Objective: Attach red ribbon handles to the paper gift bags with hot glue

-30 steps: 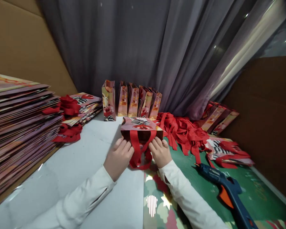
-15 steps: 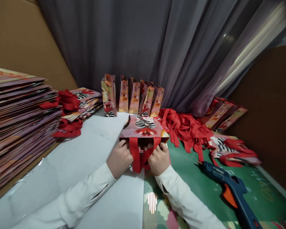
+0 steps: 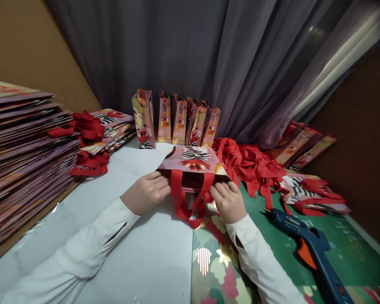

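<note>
The white tabletop lies open at the left; a glue gun obstructs the right.

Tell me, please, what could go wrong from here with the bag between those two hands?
The left hand and right hand are at opposite corners of the bag's mouth, so pulling too hard might crease or split its edges.

The red handles dangle between the hands and could snag on fingers.

The glue gun's nozzle points toward the heap of red ribbons; if hot, it might mark one.
</note>
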Tool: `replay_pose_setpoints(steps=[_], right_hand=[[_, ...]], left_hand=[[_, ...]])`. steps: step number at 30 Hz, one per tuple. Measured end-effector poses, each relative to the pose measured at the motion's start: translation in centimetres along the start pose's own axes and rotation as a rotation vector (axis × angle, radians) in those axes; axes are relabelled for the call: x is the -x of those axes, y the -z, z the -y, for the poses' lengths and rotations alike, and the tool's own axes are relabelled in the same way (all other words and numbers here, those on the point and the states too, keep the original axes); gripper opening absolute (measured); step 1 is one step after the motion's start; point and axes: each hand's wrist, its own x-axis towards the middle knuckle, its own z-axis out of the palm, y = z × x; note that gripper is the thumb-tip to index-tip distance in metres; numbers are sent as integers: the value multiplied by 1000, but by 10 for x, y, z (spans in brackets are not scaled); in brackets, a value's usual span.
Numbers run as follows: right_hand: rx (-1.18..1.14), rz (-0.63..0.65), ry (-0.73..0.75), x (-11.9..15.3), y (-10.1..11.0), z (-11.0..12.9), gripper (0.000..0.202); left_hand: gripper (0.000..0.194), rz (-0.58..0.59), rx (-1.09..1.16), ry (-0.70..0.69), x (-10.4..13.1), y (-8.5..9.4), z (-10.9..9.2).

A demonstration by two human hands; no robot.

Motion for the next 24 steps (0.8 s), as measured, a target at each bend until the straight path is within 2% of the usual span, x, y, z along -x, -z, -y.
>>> replay_pose_setpoints(steps=[6, 10, 14, 19, 22, 24], right_hand=[[-23, -88, -64, -1, 8, 2, 31], [-39, -92, -96, -4, 16, 4, 27], [-53, -96, -94, -3, 19, 3, 23], [-51, -34, -71, -5, 18, 3, 23], [-82, 48, -30, -5, 16, 0, 29], [-113, 60, -6, -3, 13, -2, 31]], left_hand=[[36, -116, 7, 35, 5, 1, -1], [32, -93, 44, 89, 8, 8, -1], [33, -70, 20, 58, 7, 14, 2], [37, -49, -66, 0, -3, 20, -1], [38, -34, -48, 4, -7, 20, -4], [39, -34, -14, 11, -8, 19, -5]])
